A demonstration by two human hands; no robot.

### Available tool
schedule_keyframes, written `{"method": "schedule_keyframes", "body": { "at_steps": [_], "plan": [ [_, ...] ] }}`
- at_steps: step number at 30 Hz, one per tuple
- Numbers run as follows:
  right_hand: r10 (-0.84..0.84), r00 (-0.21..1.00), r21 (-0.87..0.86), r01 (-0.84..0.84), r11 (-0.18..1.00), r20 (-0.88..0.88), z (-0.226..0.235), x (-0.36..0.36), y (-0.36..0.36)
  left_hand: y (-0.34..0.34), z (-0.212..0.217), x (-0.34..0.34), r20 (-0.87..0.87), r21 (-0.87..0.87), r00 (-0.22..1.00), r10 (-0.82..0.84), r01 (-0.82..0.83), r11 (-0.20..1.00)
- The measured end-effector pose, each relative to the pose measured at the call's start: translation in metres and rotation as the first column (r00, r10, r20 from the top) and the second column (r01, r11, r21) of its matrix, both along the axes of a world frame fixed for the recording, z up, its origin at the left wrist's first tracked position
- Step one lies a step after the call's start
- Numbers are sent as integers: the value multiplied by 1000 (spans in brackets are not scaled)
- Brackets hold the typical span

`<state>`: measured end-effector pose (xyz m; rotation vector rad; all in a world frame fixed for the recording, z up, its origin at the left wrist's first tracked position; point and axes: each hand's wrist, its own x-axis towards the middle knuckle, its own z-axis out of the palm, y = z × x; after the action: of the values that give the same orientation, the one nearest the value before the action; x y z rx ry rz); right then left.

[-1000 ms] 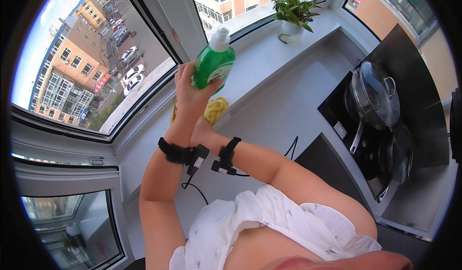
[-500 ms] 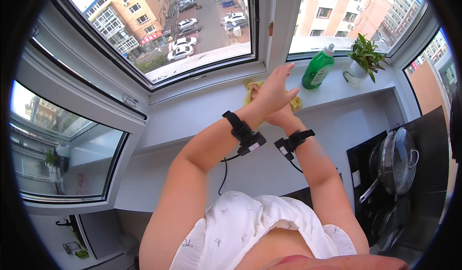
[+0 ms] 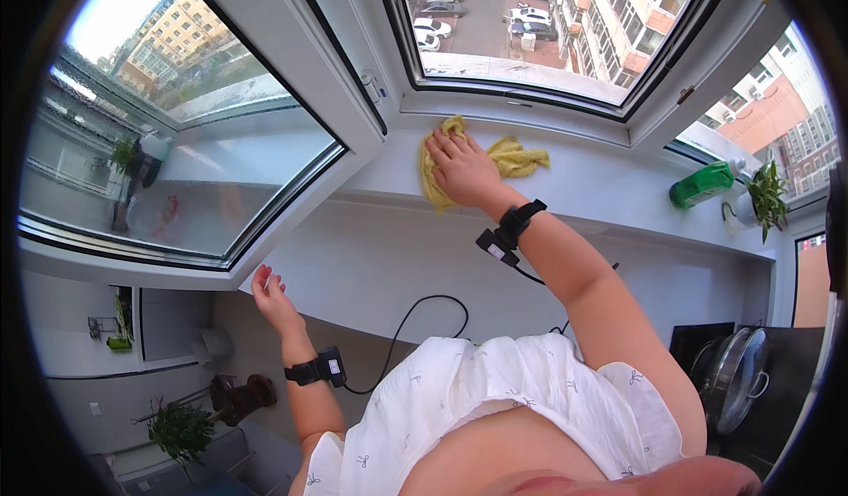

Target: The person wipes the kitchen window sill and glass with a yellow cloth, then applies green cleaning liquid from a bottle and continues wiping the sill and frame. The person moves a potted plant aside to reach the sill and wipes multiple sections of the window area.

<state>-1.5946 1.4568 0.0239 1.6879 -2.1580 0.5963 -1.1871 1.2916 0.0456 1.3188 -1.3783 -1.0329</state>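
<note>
A yellow cloth [image 3: 521, 158] lies bunched on the white windowsill [image 3: 393, 165] below the middle window. My right hand [image 3: 464, 171] rests flat on its left part, palm down with the fingers stretched out and a little apart. The cloth's right end trails out beyond the hand. Lower on the left, my left hand [image 3: 277, 302] is raised just under the bottom corner of the open window sash [image 3: 291, 200]. Its fingers are loosely bent and apart, with nothing in them. Whether the fingertips touch the frame, I cannot tell.
To the right on the sill stand a green bottle [image 3: 702, 185] and a potted plant [image 3: 767, 197]. A lidded pan [image 3: 740, 381] sits on the black stove at the far right. A black cable [image 3: 402, 328] runs from my left wrist strap across the white counter [image 3: 353, 257].
My view has turned left. My left hand has come away from the sill, down to the sash corner. My right hand has moved left along the sill with the cloth.
</note>
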Motion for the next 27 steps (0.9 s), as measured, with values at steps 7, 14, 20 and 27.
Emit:
{"method": "schedule_keyframes", "body": {
  "at_steps": [7, 14, 20, 27],
  "plan": [
    [-36, 877, -553, 334, 763, 480, 52, -14, -29, -58, 67, 77, -170, -334, 867, 468, -498, 800],
    [-63, 990, -107, 77, 991, 128, 23, -46, -69, -114, 94, 84, -374, -223, 912, 169, -265, 938],
    [-54, 975, 62, 42, 997, 215, 57, -48, -45, -139, 91, 58, -578, -217, 812, 82, -250, 944],
    [19, 949, 15, -26, 1000, 315, 43, -47, -62, -136, 90, 44, -584, -226, 803, 120, -302, 926]
  ]
}}
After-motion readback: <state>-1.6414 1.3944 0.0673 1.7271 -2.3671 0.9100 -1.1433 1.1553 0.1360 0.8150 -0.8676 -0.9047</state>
